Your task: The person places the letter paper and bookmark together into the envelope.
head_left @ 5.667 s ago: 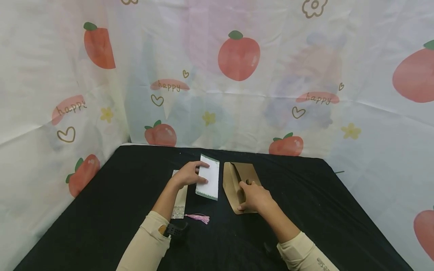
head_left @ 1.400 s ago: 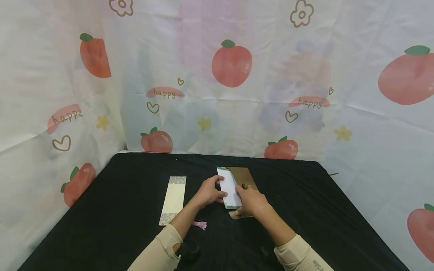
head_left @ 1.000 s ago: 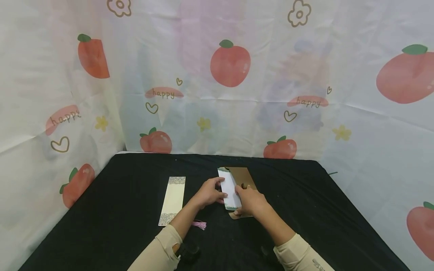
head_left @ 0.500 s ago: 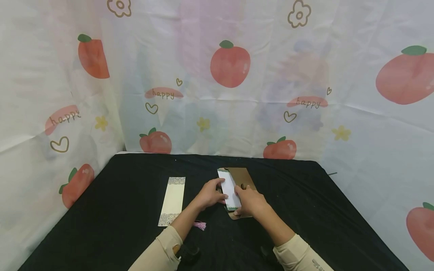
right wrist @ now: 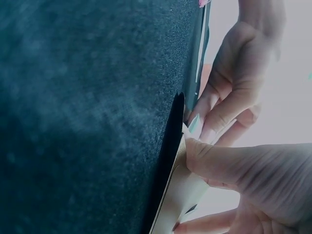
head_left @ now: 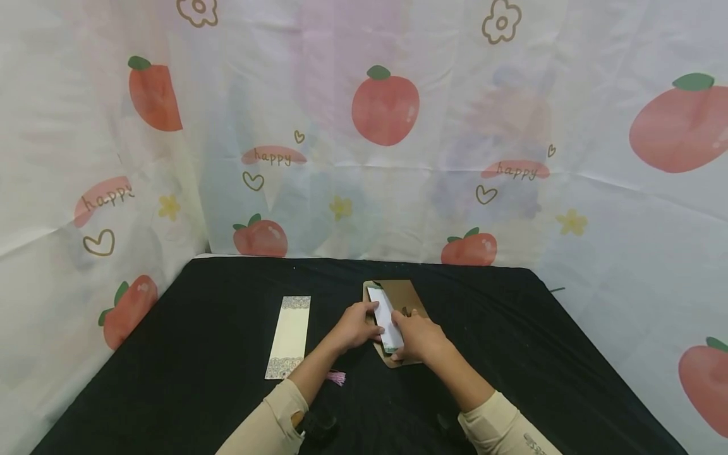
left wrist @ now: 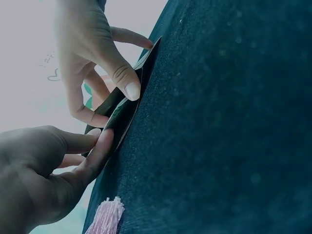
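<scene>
A white card with green-patterned ends (head_left: 385,319) lies partly inside a brown paper envelope (head_left: 406,294), its right side hidden under the envelope's front. My left hand (head_left: 354,325) pinches the card's left edge between thumb and fingers. Across from it, my right hand (head_left: 422,336) grips the envelope at its near right part. In the right wrist view the right thumb presses at the edge of the envelope (right wrist: 178,195), close to the left fingers. The left wrist view shows both hands' fingertips meeting around the envelope's mouth.
A cream bookmark with patterned ends (head_left: 291,335) lies on the black cloth (head_left: 227,328) left of the hands. Its pink tassel (head_left: 337,377) shows beyond the left forearm. A printed fabric curtain (head_left: 318,208) stands behind and beside the table.
From left of the envelope, the card has come right and over to its mouth. In the last second it has slid further in, showing a narrower strip; the right hand keeps its hold.
</scene>
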The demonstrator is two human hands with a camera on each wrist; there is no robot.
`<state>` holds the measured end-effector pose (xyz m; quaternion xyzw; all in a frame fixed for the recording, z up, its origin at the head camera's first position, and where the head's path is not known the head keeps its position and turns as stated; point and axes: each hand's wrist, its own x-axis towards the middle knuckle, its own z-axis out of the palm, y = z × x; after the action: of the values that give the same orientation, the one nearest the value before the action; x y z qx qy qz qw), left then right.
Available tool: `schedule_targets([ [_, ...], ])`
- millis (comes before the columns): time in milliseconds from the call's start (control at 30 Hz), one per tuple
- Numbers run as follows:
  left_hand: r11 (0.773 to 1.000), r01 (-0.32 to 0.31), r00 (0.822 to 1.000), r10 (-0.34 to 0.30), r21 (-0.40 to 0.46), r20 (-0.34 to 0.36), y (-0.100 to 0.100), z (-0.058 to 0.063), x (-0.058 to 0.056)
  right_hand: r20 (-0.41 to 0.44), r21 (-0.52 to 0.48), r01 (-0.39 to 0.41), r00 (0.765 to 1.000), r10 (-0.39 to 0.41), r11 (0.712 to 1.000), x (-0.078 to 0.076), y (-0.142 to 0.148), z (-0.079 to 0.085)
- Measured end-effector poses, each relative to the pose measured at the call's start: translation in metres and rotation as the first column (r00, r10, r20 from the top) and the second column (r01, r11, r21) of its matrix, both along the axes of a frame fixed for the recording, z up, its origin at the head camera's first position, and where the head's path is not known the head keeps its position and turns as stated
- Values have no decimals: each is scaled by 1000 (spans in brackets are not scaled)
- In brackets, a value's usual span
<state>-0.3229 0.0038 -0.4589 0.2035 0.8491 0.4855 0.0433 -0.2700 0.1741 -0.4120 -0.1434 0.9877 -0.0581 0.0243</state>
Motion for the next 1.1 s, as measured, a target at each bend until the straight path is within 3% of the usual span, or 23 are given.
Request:
schedule_targets([
  [133, 1000, 13, 1000, -13, 4, 19, 1, 1, 2, 3, -2, -5, 1000, 5, 1000, -1, -1, -1],
  [400, 994, 30, 998, -35, 107, 45, 4, -4, 2, 1, -22, -8, 1000, 8, 1000, -1, -1, 0],
  [733, 998, 15, 999, -12, 64, -45, 5, -5, 2, 4, -35, -10, 1000, 10, 999, 1, -3, 1],
  [1000, 997, 12, 1000, -11, 82, -22, 7, -6, 4, 20, -42, -8, 1000, 9, 999, 1, -3, 1],
  [1100, 998, 4, 999, -1, 56, -49, 8, -6, 3, 20, -36, -10, 1000, 11, 999, -1, -3, 1],
])
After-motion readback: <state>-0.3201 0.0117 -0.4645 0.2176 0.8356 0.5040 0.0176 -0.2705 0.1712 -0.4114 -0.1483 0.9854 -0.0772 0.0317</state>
